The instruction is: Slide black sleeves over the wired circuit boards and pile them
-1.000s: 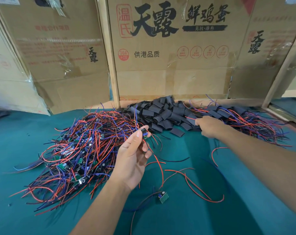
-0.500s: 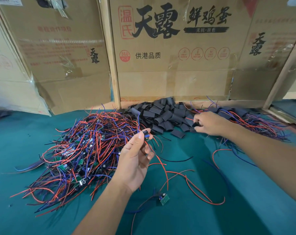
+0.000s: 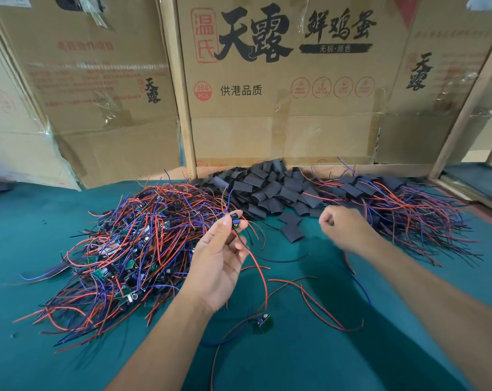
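The left hand (image 3: 219,266) is up above the green table (image 3: 309,356), palm facing up. Its thumb and fingers pinch a small board (image 3: 235,218), and the board's red and blue wires hang down from it.

I use the heap of black sleeves (image 3: 270,187) as the landmark. It sits in the middle, at the back of the table, against the cardboard boxes (image 3: 281,80). The held board is just in front of the heap, at its left edge.

The right hand (image 3: 343,224) is in front of the heap's right side. Its fingers are curled in like a fist. It is blurry, so I cannot tell if it holds a sleeve.

Left of the heap lies a big tangle of bare boards (image 3: 126,249) with red and blue wires. Right of the heap lies the done pile (image 3: 394,201), with sleeves on and wires sticking out. Two loose sleeves (image 3: 292,231) lie just in front of the heap. One more board (image 3: 263,323) lies alone on the table, well in front of the heap, near the left arm.
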{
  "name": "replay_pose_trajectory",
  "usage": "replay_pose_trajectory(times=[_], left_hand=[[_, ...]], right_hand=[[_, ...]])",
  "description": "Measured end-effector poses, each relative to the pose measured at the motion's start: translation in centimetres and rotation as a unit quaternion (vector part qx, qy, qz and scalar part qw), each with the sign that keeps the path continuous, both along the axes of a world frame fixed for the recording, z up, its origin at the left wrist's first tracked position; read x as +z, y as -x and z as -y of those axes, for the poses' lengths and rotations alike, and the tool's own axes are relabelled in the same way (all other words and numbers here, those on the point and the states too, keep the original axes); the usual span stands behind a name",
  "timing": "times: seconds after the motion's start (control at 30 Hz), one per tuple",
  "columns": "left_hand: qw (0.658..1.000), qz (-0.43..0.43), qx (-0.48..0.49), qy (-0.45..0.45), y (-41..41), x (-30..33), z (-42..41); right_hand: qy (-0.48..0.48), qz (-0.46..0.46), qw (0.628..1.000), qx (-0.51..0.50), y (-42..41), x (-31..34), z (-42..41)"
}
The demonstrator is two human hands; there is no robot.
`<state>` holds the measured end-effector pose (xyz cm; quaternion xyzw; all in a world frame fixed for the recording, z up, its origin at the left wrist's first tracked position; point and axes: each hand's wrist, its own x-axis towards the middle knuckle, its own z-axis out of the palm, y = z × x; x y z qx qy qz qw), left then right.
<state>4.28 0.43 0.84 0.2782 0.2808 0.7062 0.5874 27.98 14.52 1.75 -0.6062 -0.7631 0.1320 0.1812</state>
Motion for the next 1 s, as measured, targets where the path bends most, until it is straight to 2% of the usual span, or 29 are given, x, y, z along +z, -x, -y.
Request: replay_pose_trajectory(times=[0.1, 0.2, 0.27, 0.37, 0.4, 0.43, 0.47, 0.5, 0.53, 0.57, 0.6, 0.67, 0.73, 1.0], left_hand=[[1.0, -0.003, 0.006, 0.01, -0.2, 0.1, 0.0], [1.0, -0.012, 0.011, 0.021, 0.0, 0.2, 0.0], [0.999, -0.014, 0.01, 0.026, 0.2, 0.2, -0.1], [1.0, -0.005, 0.011, 0.027, 0.2, 0.3, 0.0], [1.0, 0.001, 0.009, 0.025, 0.2, 0.4, 0.0], [1.0, 0.01, 0.003, 0.022, 0.2, 0.4, 0.0], [1.0, 0.024, -0.009, 0.015, 0.1, 0.4, 0.0], [0.999, 0.04, -0.026, 0.005, 0.1, 0.4, 0.1], [0.997, 0.053, -0.047, -0.007, 0.0, 0.4, 0.2], [0.996, 0.059, -0.069, -0.019, -0.1, 0.4, 0.2], [0.994, 0.058, -0.091, -0.029, -0.4, 0.4, 0.3], [0.99, 0.049, -0.127, -0.042, -1.0, 0.3, 0.5], [0.987, 0.045, -0.146, -0.045, -1.4, 0.2, 0.7], [0.985, 0.016, -0.16, -0.068, -1.7, 0.3, 1.1]], right_hand=[[-0.018, 0.126, 0.992, 0.016, 0.4, 0.2, -3.6], [-0.037, 0.271, 0.956, 0.108, 0.6, 0.0, -6.3], [-0.06, 0.345, 0.927, 0.133, 0.7, -0.5, -7.1], [-0.101, 0.42, 0.892, 0.131, 1.3, -0.4, -7.3], [-0.112, 0.411, 0.898, 0.113, 1.5, -0.1, -7.0], [-0.118, 0.361, 0.921, 0.085, 1.7, 0.4, -6.5], [-0.113, 0.264, 0.956, 0.058, 2.0, 0.9, -5.6], [-0.088, 0.117, 0.988, 0.042, 2.4, 1.4, -4.4], [-0.045, -0.059, 0.996, 0.043, 3.0, 1.6, -2.7], [0.013, -0.21, 0.976, 0.055, 3.8, 1.8, -0.6], [0.07, -0.306, 0.946, 0.077, 4.7, 1.8, 1.7], [0.163, -0.392, 0.895, 0.135, 6.3, 1.1, 6.1], [0.222, -0.433, 0.856, 0.172, 7.3, 0.2, 9.7], [0.327, -0.579, 0.707, 0.241, 6.4, -0.9, 12.5]])
